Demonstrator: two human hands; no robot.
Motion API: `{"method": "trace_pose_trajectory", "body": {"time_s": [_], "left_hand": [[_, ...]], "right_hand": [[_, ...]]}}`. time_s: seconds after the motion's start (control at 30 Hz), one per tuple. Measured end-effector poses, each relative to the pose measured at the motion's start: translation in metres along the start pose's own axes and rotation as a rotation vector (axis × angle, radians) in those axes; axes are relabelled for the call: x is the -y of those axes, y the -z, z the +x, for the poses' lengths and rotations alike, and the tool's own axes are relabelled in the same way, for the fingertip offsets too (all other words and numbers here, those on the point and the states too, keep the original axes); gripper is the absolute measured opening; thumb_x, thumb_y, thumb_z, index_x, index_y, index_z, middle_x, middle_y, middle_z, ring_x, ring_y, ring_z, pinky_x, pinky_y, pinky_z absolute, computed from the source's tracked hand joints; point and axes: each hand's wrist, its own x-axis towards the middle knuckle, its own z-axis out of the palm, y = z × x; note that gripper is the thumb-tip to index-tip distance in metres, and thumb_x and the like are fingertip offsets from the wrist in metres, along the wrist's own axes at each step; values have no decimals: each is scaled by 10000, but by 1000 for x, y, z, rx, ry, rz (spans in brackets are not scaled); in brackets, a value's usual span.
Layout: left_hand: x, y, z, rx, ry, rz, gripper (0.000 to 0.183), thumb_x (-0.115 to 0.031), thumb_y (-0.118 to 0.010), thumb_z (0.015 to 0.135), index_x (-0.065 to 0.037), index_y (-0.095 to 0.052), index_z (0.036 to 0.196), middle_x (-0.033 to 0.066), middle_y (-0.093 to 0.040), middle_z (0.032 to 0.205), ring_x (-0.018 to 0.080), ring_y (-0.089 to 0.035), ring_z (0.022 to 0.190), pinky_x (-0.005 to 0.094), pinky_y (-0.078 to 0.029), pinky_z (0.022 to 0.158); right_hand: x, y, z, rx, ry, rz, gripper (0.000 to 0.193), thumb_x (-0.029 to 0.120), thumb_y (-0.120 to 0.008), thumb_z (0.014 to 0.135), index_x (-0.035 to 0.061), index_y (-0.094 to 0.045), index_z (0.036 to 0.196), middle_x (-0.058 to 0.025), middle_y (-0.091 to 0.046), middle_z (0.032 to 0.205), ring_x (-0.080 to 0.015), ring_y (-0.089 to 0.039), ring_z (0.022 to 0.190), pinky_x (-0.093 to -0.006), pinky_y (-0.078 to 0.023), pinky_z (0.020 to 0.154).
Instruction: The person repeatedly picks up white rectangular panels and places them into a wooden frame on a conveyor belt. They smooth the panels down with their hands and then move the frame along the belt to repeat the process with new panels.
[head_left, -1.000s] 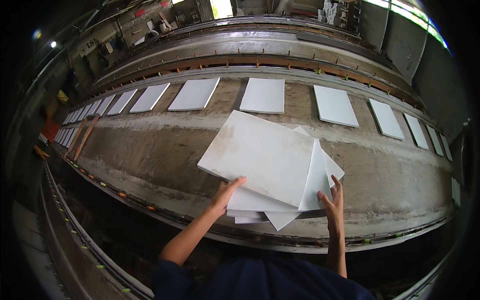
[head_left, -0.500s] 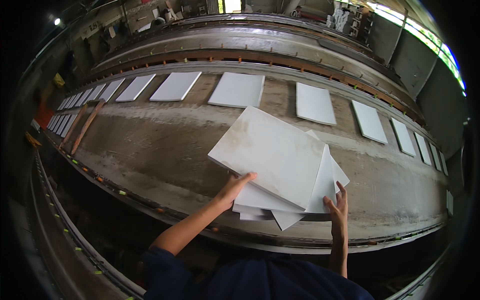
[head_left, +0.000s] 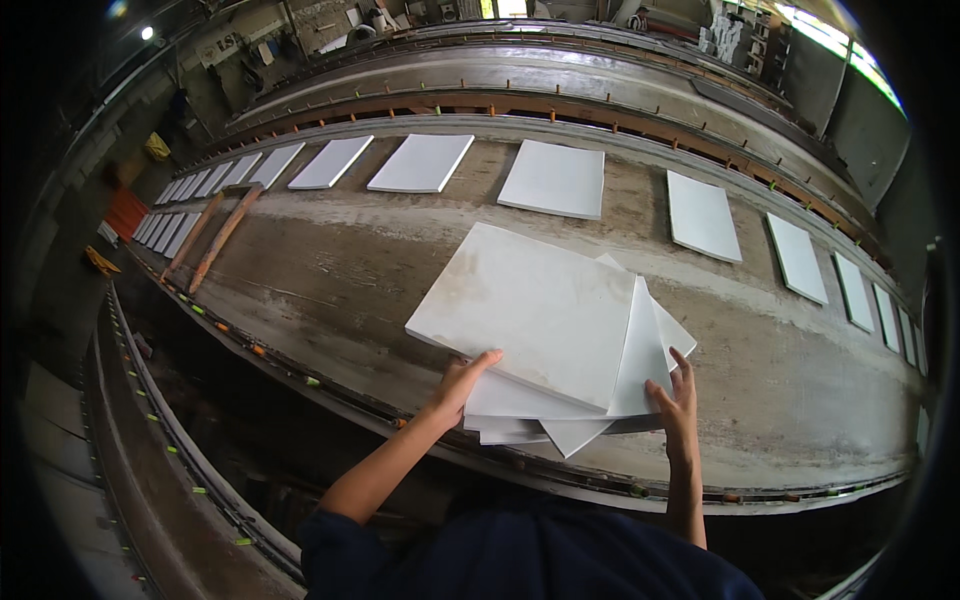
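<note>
A fanned stack of thin white boards is between my two hands, over the near side of a long table (head_left: pixel 330 260). The top board (head_left: pixel 530 310) has faint brownish stains and lies askew on the others. My left hand (head_left: pixel 462 385) grips the near left edge of the stack, thumb on the top board and fingers hidden beneath. At the right edge, my right hand (head_left: pixel 678 395) is closed on the lower boards (head_left: pixel 640 370), its thumb on their upper face. Corners of more boards stick out below and at the right.
Similar white boards (head_left: pixel 552 180) lie spaced along the table's far side, with more at its left end. A wooden frame piece (head_left: pixel 222 238) lies across the table at left. Small coloured clips (head_left: pixel 313 381) line the near edge. Another long table (head_left: pixel 480 65) runs behind.
The stack and both my hands have shifted left along the table, and the view has moved with them. My grip on the boards looks the same.
</note>
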Motion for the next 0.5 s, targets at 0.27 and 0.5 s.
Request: {"method": "trace_pose_trajectory", "body": {"time_s": [0.27,0.5], "left_hand": [[-7,38,25,66,-61,-60,303,-219,-666,805,-2,-612,1009,58,-612,985,124,-555,960,276,-441,841],[-45,133,60,123,-161,-3,357,-197,-673,799,25,-578,1061,81,-600,1039,130,-545,990,292,-427,883]], "right_hand": [[8,-39,1,23,29,-105,648,75,-615,762,81,-337,1347,-198,-473,1207,-261,-509,1094,-340,-451,878],[11,-140,-4,44,72,-76,702,43,-617,759,95,-285,1374,-196,-377,1313,-272,-388,1221,-374,-356,994]]}}
